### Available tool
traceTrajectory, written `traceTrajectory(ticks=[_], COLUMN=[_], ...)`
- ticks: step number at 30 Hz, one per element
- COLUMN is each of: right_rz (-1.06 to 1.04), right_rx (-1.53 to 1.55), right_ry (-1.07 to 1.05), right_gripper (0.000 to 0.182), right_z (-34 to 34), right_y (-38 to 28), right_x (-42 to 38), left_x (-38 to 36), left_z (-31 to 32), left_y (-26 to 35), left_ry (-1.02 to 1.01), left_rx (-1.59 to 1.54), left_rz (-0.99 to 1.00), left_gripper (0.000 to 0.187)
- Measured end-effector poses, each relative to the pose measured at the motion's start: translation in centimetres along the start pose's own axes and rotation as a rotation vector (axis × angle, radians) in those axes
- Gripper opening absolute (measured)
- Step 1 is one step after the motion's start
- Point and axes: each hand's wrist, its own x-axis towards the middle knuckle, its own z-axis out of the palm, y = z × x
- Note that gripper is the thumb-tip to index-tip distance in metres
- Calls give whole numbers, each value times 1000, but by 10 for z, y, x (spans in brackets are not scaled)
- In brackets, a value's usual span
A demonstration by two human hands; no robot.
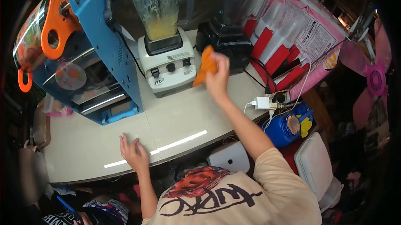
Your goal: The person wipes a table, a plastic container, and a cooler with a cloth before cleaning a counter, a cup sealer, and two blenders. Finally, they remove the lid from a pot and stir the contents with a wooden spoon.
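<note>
My right hand (pixel 218 74) is closed on an orange cloth (pixel 205 65), beside the right side of a white blender base (pixel 168 64). On that base stands a clear jug (pixel 156 8) with yellow residue inside. Just behind my right hand is a black blender (pixel 229 43). My left hand (pixel 133 152) rests near the front edge of the pale counter (pixel 92 141), fingers spread, holding nothing.
A blue machine with orange handles (pixel 108 54) stands on the left. Red holders with plastic cups (pixel 271 58), a white plug (pixel 262 103) and cables lie right. Below are a blue container (pixel 282 131) and a white lid (pixel 315 164). Another person's hand (pixel 85 218) shows lower left.
</note>
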Motion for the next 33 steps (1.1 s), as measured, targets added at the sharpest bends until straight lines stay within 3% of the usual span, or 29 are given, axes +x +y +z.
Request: traceTrajectory(ticks=[2, 3, 4, 6, 9, 11, 13, 16, 19, 22, 25, 26, 28, 33], right_rz=[-236, -366, -449, -510, -942, -795, -712, -322, 521, 796, 436, 286, 27, 348], right_rx=[-18, -406, -588, -839, -1203, -1291, -1143, -958, -431, 275, 335, 138, -243, -266], right_ry=[-93, -228, -300, -605, -794, -1149, -904, -728, -651, -234, -156, -244, -127, -157], right_gripper=[49, 48, 44, 34, 26, 26, 25, 27, 30, 38, 51, 60, 64, 67], right_z=[-8, -16, -16, -16, -14, -20, -26, -30, -40, -26, 26, 45, 63, 62], right_y=[-22, -25, -19, 18, 43, 63, 76, 52, 12, -28, -5, 15, 8, 33], right_x=[55, 77, 90, 94, 57, 11, -29, -71, -53, -22, -19, -25, -38, -90], left_x=[1, 1, 1, -1, -3, -2, -2, -2, -1, 1, 2, 2, 1, 2], left_z=[0, -2, -2, -1, 0, -1, -1, -3, 1, -1, -1, -1, -1, -2], left_y=[-1, -1, -1, -1, -4, -6, -7, -7, -3, -1, -1, -1, 1, 2], left_ry=[-2, -10, -13, -5, 27, 47, 53, 45, 29, -3, -24, -23, -23, -7], left_rx=[-14, -8, -4, -2, -5, -5, -23, -18, -15, -12, -1, -1, -1, -27], left_rz=[1, -2, -5, -9, -11, -11, -17, -19, -8, 4, 7, 1, -6, -17], left_gripper=[11, 12, 12, 12, 12, 12, 12, 13, 13, 13, 13, 13, 13, 10])
